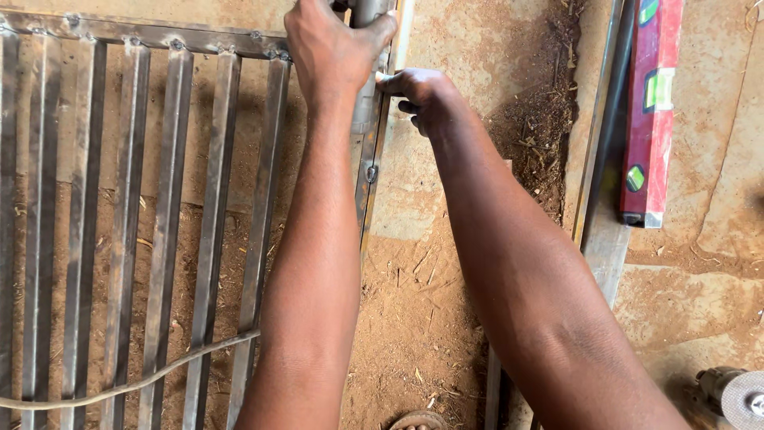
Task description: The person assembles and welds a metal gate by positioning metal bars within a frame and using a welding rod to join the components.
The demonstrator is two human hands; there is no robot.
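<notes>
Bare reddish earth and pale stone slabs make the ground, and a metal grille of parallel flat bars lies on it at the left. At the far right edge of this grille runs its side bar, and a grey metal tube stands against it near the top of the view. The left hand is wrapped around this tube, its fingers closed tightly on it. The right hand is just beside, to the right, touching the side bar; its fingers are curled narrow, and I cannot tell if they pinch something small. A light cable crosses the near bars of the grille. To the right, well apart from the hands, a long steel strip lies on the ground, and a red spirit level lies beside it. At the near right corner a grinder disc shows partly.
</notes>
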